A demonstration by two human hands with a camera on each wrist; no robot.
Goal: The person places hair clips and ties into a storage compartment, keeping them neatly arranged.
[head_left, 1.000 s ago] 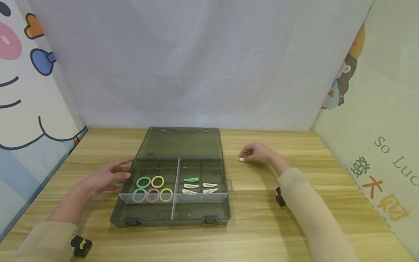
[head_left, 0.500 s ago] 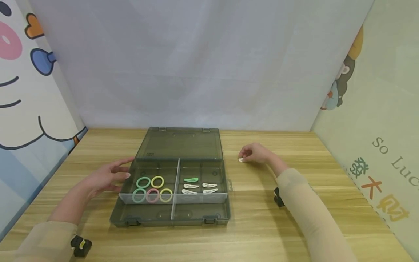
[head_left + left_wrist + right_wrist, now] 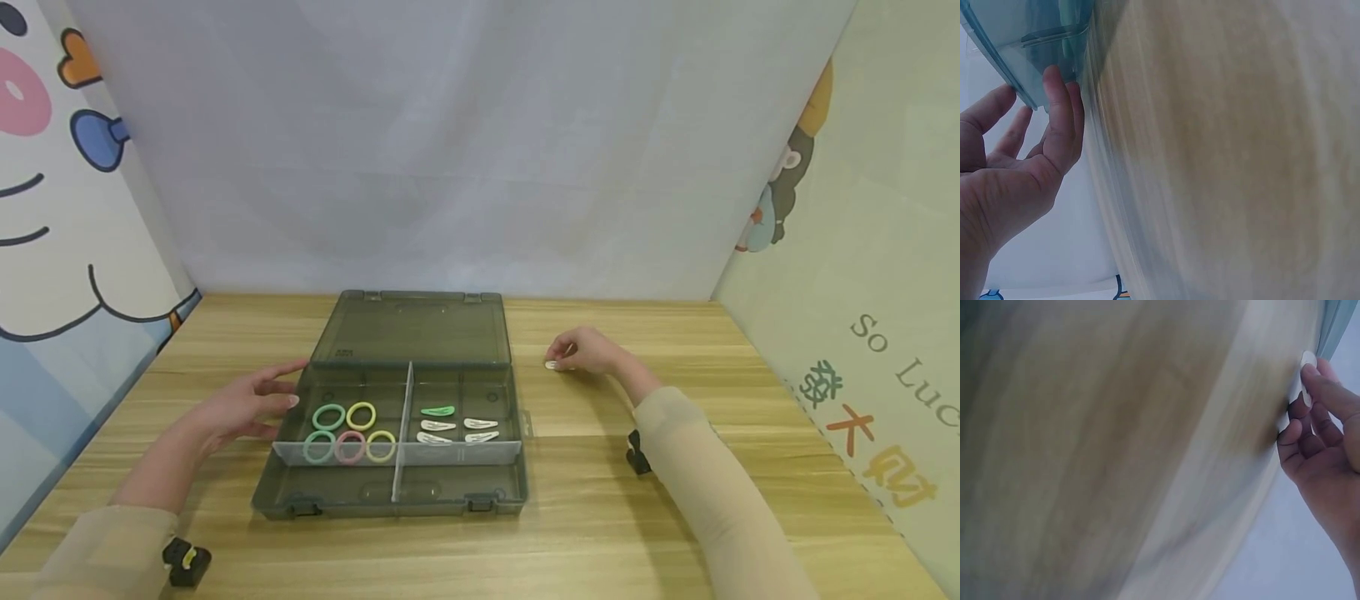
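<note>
A smoky, see-through storage box lies on the table with its lid folded back. My left hand is at the box's left wall, fingertips against it in the left wrist view, fingers loosely spread. Right of the box, my right hand pinches a white hair clip between thumb and fingers, low over the table; the fingers hide part of it. In the back right compartment lie a green hair clip and several white hair clips. The back left compartment holds several coloured hair ties, including a pink one.
A clear lengthwise divider and a crosswise one split the box into compartments. Latches jut from its front edge. A pale curtain stands behind the wooden table, with printed panels at both sides.
My right hand has shifted very slightly left with the white hair clip between its fingers. The left hand and the box look the same.
</note>
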